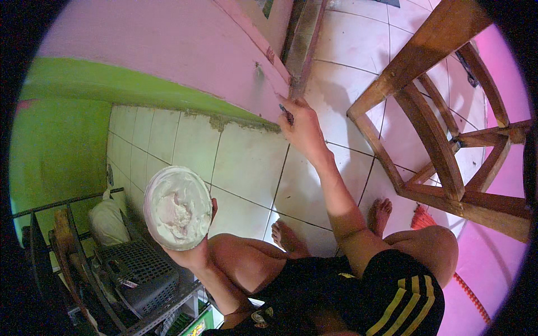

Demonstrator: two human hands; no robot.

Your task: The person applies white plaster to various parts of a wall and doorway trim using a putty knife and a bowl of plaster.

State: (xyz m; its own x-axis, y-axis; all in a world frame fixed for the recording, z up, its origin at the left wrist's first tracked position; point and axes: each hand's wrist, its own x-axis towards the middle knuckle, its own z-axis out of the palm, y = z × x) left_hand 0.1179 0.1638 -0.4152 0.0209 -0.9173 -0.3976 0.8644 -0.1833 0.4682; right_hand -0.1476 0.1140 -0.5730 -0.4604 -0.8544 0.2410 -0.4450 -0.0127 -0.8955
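Note:
My left hand (193, 255) is closed around a round, pale tub (150, 193). White paste (178, 208) lies in it, with a rough hollow scooped in the middle. Up at the pink wall's edge (269, 92), beside the door opening, my right hand (304, 127) is closed on a small dark-handled tool (286, 114). The hand hides the tool's working end, so I cannot tell its kind. A grey smudge (258, 75) marks the pink wall just left of that hand. Below the pink runs a green band (162, 84).
A brown wooden chair (431, 117) lies tipped at the right. At lower left, a dark rack (168, 311) holds a black perforated basket (147, 274) and a white bundle (107, 219). White tiles (241, 168) cover the floor. Behind my legs runs an orange-red cord (472, 297).

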